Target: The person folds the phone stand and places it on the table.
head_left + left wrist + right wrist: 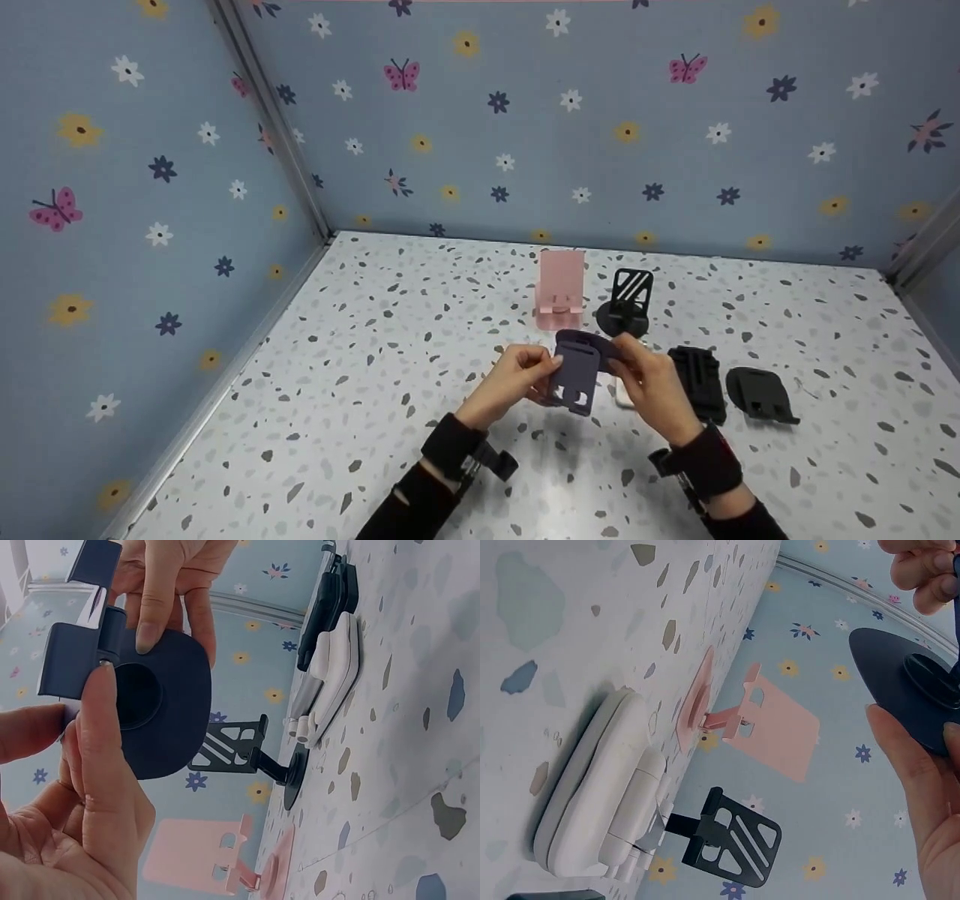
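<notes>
1. Near the back of the table, a pink stand [561, 277] is standing upright, with a slatted black stand [621, 320] standing just beside it on its round base.
2. On your right, a ribbed black stand [697, 379] and a dark rounded stand [757, 390] are lying folded.
3. Your left hand [521, 377] is pinching the plate of the dark purple stand [576, 367], while your right hand [651, 379] is gripping its base; both are holding it above the table, in front of the pink stand.
4. From the head, the held stand and your right hand are hiding most of a white stand [600, 787]; both wrist views are showing it folded.
5. The left wrist view is also revealing a round disc [139, 696] on the held base.
6. A speckled white table [360, 352] is spreading beneath, and flowered blue walls [540, 161] are rising behind and on your left.
</notes>
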A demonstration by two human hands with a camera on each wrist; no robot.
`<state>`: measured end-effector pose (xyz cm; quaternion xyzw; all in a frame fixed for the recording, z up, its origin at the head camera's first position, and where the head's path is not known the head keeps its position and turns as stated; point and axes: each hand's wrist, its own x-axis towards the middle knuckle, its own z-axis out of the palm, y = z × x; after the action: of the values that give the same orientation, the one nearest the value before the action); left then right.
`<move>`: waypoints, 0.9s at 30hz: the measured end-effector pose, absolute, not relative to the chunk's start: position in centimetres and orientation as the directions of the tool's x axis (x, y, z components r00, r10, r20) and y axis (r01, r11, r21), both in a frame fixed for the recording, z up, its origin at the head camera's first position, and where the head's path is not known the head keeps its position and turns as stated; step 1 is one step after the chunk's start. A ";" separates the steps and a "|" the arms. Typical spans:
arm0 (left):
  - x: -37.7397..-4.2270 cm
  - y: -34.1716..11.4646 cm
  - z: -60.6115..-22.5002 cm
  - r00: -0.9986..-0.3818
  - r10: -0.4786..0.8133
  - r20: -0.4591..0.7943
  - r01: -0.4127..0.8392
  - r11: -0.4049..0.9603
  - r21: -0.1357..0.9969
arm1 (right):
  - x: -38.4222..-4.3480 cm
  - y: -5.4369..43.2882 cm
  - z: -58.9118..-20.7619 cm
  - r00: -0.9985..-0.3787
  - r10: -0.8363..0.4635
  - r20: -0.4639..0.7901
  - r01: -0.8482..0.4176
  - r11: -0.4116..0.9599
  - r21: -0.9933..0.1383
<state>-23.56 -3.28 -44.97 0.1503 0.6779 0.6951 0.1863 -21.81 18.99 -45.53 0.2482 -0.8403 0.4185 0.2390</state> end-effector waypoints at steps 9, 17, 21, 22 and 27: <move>-23.7 -3.3 -44.9 -0.878 0.474 -0.060 -0.072 -0.008 0.997 | -21.8 18.9 -45.5 -0.742 -0.228 0.630 -0.640 0.522 -0.565; -24.1 -3.1 -45.9 -0.883 0.469 -0.009 -0.057 -0.089 0.994 | -22.2 19.3 -45.9 -0.829 -0.232 0.510 -0.557 0.431 -0.710; -24.1 -3.1 -46.0 -0.928 0.368 0.063 0.056 -0.029 0.998 | -22.3 19.6 -45.9 -0.869 -0.266 0.416 -0.487 0.317 -0.814; -24.1 -3.1 -45.9 -0.938 0.337 0.085 0.092 0.006 0.996 | -22.3 19.7 -45.9 -0.879 -0.277 0.389 -0.461 0.279 -0.843; -23.8 -3.2 -45.4 -0.946 0.310 0.092 0.135 0.119 0.984 | -22.3 19.9 -45.6 -0.906 -0.317 0.280 -0.335 0.135 -0.933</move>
<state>-23.82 -3.16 -45.37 0.1493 0.7449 0.6466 0.0679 -22.28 19.94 -45.65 0.2164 -0.7531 0.6212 0.0072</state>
